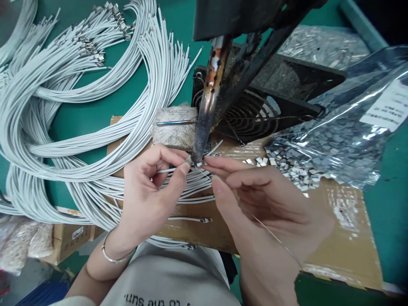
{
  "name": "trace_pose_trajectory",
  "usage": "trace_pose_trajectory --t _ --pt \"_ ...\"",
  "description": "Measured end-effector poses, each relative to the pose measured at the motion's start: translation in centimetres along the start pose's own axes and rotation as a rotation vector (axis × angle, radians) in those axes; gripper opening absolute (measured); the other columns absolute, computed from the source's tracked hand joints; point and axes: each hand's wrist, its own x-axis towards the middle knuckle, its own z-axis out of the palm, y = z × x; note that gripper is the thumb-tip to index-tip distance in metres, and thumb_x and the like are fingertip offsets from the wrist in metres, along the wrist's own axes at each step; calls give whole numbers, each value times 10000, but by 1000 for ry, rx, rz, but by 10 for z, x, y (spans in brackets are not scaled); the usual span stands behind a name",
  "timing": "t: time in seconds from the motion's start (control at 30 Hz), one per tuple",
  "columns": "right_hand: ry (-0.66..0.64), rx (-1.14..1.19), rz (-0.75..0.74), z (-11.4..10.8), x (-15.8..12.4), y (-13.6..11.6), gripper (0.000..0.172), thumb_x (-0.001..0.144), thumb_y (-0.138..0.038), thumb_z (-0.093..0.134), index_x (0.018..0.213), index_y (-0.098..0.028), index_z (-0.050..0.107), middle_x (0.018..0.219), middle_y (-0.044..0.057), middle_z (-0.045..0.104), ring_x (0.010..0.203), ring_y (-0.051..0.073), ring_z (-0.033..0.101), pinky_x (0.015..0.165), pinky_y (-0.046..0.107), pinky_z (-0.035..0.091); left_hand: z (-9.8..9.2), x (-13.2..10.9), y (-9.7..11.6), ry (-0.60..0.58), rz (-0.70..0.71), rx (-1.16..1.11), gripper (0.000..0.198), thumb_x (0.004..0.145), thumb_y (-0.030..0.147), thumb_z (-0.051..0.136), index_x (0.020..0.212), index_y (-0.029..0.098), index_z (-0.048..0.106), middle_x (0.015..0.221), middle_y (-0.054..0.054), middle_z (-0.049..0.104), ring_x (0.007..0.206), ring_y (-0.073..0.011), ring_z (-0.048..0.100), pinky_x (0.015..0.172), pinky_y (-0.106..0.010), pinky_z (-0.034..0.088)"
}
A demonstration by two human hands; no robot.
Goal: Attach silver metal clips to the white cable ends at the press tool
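My left hand [156,182] pinches a white cable [165,171] close to its end, with thumb and forefinger. A thin strand of solder wire [274,238] runs through my right hand [258,199], held between thumb and fingers, and leads up to the cable's end. Directly above that end is the dark tip of a soldering iron [208,97], fixed in a black stand and pointing down. A small shiny metal piece [199,164] shows at the tip; the exact contact there is too small to make out.
Bundles of white cables [76,146] cover the left. Behind the iron stand a black fan [245,117] and a wire-wrapped block [175,127]. Small metal parts [296,170] spill from a plastic bag [360,127] onto brown cardboard [344,238]. Another bag [321,46] lies at the back right.
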Motion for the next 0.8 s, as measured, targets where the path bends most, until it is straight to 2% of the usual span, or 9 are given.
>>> trace_pose_trajectory --t 0.63,0.8 --pt "-27 8 -15 -2 0 2 215 885 -53 755 823 -253 705 1044 3 852 973 173 828 880 279 676 0 0 0 3 -7 0 138 899 150 782 781 208 743 918 -36 780 788 -151 656 560 -242 444" --pt "-12 -6 -9 -2 0 1 226 892 -51 737 801 -255 698 1013 7 852 971 182 829 868 291 681 0 0 0 1 -3 1 130 888 152 791 779 204 743 935 -53 784 827 -172 683 565 -247 458"
